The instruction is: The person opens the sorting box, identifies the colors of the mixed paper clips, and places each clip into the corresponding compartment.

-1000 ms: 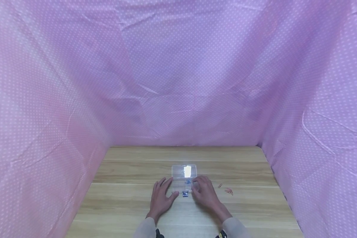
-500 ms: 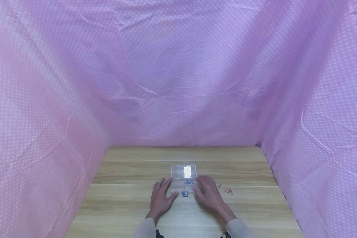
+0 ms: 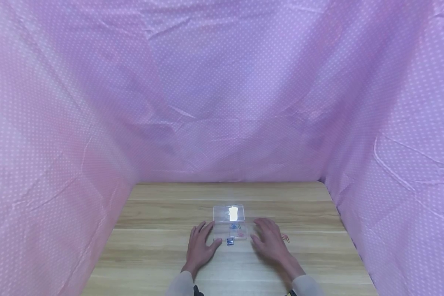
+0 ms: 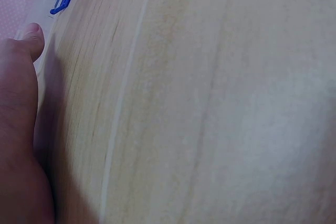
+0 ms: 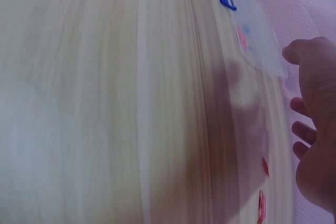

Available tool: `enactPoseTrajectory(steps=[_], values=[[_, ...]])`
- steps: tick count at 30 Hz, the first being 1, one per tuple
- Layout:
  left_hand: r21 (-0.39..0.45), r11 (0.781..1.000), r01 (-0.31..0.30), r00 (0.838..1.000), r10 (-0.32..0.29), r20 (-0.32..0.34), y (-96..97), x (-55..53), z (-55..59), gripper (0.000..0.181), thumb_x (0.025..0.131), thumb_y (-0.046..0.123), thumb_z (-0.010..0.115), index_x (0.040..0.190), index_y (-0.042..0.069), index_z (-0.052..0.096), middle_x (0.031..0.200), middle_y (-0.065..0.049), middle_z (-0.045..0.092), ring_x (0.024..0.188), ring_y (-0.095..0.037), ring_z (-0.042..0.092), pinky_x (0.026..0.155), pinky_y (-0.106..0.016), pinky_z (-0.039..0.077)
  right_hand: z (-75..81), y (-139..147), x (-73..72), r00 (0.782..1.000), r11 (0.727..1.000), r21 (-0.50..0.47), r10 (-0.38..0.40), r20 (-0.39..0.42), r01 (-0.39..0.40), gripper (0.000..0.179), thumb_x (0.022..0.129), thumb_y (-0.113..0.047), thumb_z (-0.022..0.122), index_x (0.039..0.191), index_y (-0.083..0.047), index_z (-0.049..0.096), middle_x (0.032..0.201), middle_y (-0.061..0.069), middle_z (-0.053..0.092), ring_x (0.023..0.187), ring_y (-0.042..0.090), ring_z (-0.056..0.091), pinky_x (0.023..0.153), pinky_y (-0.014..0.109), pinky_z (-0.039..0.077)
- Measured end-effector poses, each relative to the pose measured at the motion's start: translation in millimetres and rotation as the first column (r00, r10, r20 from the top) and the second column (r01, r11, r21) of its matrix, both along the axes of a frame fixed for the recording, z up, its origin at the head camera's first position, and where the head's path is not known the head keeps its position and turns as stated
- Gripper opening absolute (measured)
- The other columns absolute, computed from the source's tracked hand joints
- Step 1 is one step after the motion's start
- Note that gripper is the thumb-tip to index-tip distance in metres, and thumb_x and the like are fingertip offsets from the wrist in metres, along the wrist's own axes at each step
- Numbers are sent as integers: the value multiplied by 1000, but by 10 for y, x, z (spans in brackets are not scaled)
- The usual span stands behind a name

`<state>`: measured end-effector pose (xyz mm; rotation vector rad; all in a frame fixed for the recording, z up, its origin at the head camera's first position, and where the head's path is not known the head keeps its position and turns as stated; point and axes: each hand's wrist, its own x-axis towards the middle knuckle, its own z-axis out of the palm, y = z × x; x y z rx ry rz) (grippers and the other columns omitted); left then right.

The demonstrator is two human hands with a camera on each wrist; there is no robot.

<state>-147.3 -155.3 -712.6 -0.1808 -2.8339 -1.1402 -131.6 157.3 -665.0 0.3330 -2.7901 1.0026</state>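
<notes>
A clear plastic box (image 3: 223, 230) lies on the table with its lid (image 3: 223, 213) tipped back and a blue latch (image 3: 230, 241) at its front. Blue paper clips (image 3: 233, 226) sit in a back compartment. Pink-red paper clips (image 3: 240, 234) lie in the front right one. My left hand (image 3: 200, 248) grips the box's left end, thumb at the front edge and fingers at the back corner. Off the box's right side, my right hand (image 3: 270, 242) hovers with loosely bent fingers and nothing visible in them. Red paper clips (image 3: 285, 237) lie just beyond it, partly covered.
The wood-grain table (image 3: 163, 205) carries the box near its middle. Pink dotted cloth (image 3: 222, 148) walls off the back and both sides. In the right wrist view, red paper clips (image 5: 261, 206) lie on the tabletop below the hand.
My right hand has moved from the box's right end out to the right, over the loose paper clips, uncovering pink-red clips inside the box. My left hand has stayed in place.
</notes>
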Motion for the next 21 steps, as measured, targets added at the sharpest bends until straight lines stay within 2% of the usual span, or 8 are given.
enactPoseTrajectory(steps=[3,9,16,21], values=[[3,1000,0,1000,0,-2,3,1,3,75,95,53,87,161,25,64,165,-12,65,163,-43,48,143,-69,22,-13,97,8,1000,1000,-5,-21,12,21,63,101,-27,82,157,-6,62,161,19,64,156,46,52,135,72,35],[5,1000,-3,1000,3,0,3,6,-1,75,96,56,85,162,26,63,167,-11,63,165,-41,47,144,-67,20,-33,262,14,998,999,-10,-49,-29,49,62,97,-21,86,152,0,65,155,22,68,151,48,55,132,72,37],[6,1000,-4,1000,4,-8,2,12,-5,75,97,57,84,162,26,63,167,-10,64,165,-40,47,144,-68,21,-50,419,13,997,997,-17,-77,-27,77,61,97,-20,86,152,-2,65,153,21,70,149,49,56,129,75,39],[-2,1000,-2,1000,2,-27,9,18,-7,75,95,55,86,160,25,64,165,-11,65,163,-43,49,141,-71,25,-62,531,36,995,996,-23,-92,-46,91,62,96,-21,88,150,-1,66,151,23,70,147,50,58,127,76,39]])
